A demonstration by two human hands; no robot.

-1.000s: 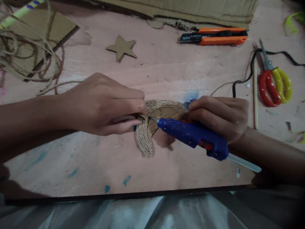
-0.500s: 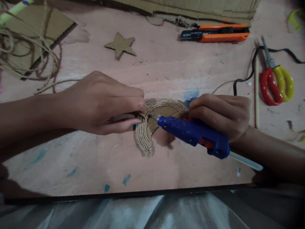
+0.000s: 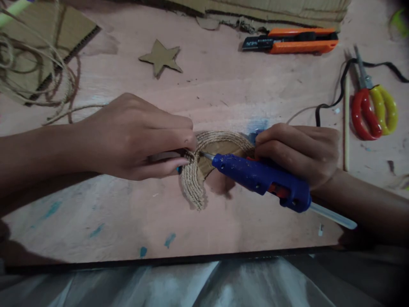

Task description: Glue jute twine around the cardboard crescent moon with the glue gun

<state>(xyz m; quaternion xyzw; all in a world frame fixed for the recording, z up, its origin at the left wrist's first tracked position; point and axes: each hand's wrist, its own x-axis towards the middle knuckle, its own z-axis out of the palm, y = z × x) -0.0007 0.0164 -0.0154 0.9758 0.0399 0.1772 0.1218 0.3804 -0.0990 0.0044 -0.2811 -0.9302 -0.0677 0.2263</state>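
Observation:
My right hand (image 3: pixel 298 153) is wrapped round a blue glue gun (image 3: pixel 260 175), with a clear glue stick (image 3: pixel 334 214) poking out of its back end. Its metal tip rests at the inner edge of rows of twine (image 3: pixel 192 181) that curve over a piece of brown cardboard (image 3: pixel 222 151). My left hand (image 3: pixel 137 136) pinches the twine right beside the tip, thumb below and fingers above. The fingertips cover part of the twine there. A loose twine strand (image 3: pixel 83 109) runs from behind my left hand toward the upper left.
Beyond my hands lie a cardboard star (image 3: pixel 161 57), an orange cutter knife (image 3: pixel 294 41) and red-and-yellow scissors (image 3: pixel 372 106). A thin stick (image 3: pixel 347 128) and a black cord (image 3: pixel 340 89) are at the right. Coiled twine (image 3: pixel 65 85) lies over cardboard at the upper left. The table's edge (image 3: pixel 191 257) is near me.
The glue gun and my right hand have shifted very slightly right. My left hand keeps its pinch on the twine. The view has moved a little.

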